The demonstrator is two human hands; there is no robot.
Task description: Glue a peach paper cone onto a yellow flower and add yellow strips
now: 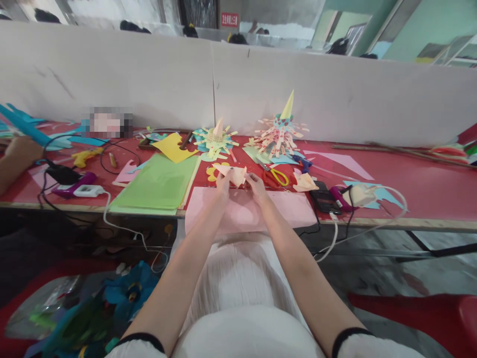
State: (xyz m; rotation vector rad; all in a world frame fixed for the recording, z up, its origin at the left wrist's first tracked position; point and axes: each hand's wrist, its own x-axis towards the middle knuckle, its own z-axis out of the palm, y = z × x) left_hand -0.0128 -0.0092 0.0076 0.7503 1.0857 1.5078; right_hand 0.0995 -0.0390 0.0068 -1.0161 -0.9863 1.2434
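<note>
Creased white clothing (244, 278) sits below hands (223, 182) pinching angular, pale peach paper (237, 176).

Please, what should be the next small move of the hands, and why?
Perhaps the right hand should gently curl its edge of the peach paper inward, while the left hand steadies the other side. The hands are at opposite sides of the paper, and the taller paper craft behind has a pointed yellow top, so a curled shape may suit.
</note>
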